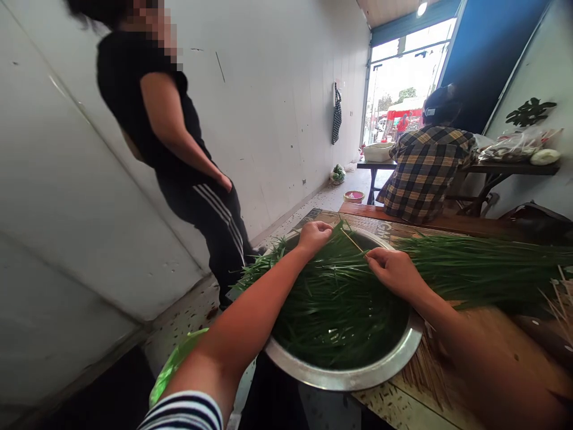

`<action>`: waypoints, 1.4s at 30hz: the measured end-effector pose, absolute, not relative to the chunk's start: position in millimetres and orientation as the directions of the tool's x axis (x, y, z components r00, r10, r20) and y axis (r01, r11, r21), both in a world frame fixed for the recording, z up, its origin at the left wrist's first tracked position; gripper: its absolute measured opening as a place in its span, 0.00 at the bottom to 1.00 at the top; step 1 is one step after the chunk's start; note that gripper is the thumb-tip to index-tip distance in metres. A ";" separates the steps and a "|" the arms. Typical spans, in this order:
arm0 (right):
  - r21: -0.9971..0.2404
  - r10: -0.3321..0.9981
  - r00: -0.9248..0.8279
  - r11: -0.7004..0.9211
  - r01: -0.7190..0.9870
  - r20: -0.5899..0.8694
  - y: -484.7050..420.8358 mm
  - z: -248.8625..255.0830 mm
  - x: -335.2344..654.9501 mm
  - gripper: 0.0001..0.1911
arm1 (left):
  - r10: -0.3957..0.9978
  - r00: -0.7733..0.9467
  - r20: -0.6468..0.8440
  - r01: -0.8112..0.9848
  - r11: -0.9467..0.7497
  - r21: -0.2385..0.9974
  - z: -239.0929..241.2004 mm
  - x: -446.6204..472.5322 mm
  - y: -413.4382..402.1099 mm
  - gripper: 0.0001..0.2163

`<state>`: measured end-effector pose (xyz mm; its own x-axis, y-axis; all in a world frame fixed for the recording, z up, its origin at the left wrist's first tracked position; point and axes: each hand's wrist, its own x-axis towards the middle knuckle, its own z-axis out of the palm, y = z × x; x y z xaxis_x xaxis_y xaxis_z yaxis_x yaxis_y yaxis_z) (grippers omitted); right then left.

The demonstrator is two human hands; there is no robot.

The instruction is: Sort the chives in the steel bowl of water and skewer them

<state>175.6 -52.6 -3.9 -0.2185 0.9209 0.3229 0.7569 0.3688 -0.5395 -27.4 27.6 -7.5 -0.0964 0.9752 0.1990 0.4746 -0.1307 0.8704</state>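
Note:
A wide metal basin (358,376) stands on the wooden table, filled with long green chive leaves (340,310). My left hand (313,236) is closed on a bunch of the leaves at the basin's far rim. My right hand (391,269) is over the basin's right side, its fingers pinched on a thin wooden skewer (351,240) that slants up toward my left hand. More chives (483,269) lie in a long bundle on the table to the right.
A person in black (179,137) stands by the left wall. Another person in a plaid shirt (425,170) sits with their back to me. Loose skewers (425,373) lie on the wooden table (492,340). A green plastic bag (172,367) sits below the basin.

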 end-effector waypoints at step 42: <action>-0.559 0.894 -0.210 0.415 0.718 0.395 -53.2 -4.6 175.7 0.13 | 0.990 -0.130 0.060 0.050 -0.054 0.997 -4.0 -22.2 21.5 0.06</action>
<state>175.7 -53.2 -4.6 -0.2095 0.8945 0.3950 0.7181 0.4149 -0.5587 -22.2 21.5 -4.0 -0.1303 0.9896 0.0602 0.0496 -0.0542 0.9973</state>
